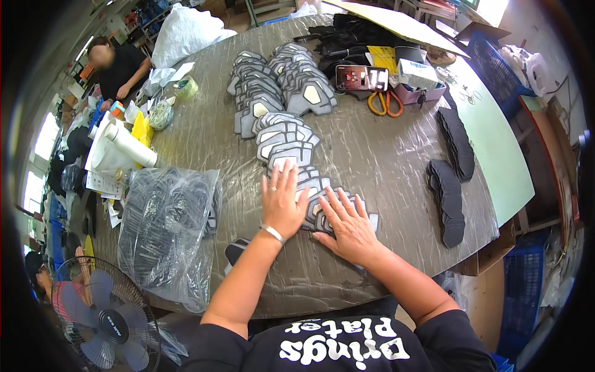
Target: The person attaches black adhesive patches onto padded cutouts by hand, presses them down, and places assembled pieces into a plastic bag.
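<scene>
A row of overlapping flat grey pieces (288,135) with dark edges and pale centre patches runs down the middle of the table. My left hand (284,204) lies palm down on the row, fingers stretched out, with a ring and a bracelet on that arm. Just to its right, my right hand (348,230) rests flat with fingers spread over the nearest pieces (316,183). Neither hand grips anything, and the pieces under both palms are partly hidden. Farther off stand two more rows of the same kind, a left row (254,90) and a right row (304,77).
A clear plastic bag (167,229) of dark pieces lies left, near a white bottle (130,144). Stacked black pieces (446,201) sit right. Scissors (385,104), a phone (362,78) and a box (421,93) are at the back. A fan (111,325) stands lower left; another person (121,71) sits beyond.
</scene>
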{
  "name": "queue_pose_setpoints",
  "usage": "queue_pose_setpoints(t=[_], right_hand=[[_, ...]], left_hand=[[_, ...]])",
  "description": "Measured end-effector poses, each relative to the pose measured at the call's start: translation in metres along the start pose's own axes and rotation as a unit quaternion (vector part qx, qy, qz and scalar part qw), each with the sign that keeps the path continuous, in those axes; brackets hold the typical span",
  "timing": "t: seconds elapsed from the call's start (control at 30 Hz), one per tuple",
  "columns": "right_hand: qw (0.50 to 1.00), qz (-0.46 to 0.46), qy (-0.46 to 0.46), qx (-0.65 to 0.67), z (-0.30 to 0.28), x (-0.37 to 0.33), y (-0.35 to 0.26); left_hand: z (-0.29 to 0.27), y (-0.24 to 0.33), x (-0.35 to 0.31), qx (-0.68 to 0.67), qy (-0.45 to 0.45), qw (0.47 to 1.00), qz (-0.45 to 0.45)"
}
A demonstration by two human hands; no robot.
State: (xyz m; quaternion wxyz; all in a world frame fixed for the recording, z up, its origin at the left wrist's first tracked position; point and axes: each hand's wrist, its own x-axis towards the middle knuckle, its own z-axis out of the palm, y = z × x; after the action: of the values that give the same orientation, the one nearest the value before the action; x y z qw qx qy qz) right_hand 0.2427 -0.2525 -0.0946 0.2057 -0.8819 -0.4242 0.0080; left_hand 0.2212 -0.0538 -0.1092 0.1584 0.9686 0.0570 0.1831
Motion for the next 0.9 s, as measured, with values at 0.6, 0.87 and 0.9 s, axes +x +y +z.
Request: queue_pose_setpoints(t=[0.6, 0.87, 0.9], right_hand=[[0.997, 0.072, -0.003, -0.002, 0.000, -0.081, 0.003], [0.997, 0.077, -0.014, -0.003, 0.001, -0.072, 0.000], [0.996, 0.085, -0.013, -0.008, 0.001, -0.072, 0.002]], left_hand=[[0.018, -0.011, -0.012, -0.274, 0.157, 0.884, -0.346], [0.020, 0.005, -0.011, -0.346, 0.094, 0.886, -0.295], [0.022, 0.014, -0.010, -0.302, 0.127, 0.901, -0.284]])
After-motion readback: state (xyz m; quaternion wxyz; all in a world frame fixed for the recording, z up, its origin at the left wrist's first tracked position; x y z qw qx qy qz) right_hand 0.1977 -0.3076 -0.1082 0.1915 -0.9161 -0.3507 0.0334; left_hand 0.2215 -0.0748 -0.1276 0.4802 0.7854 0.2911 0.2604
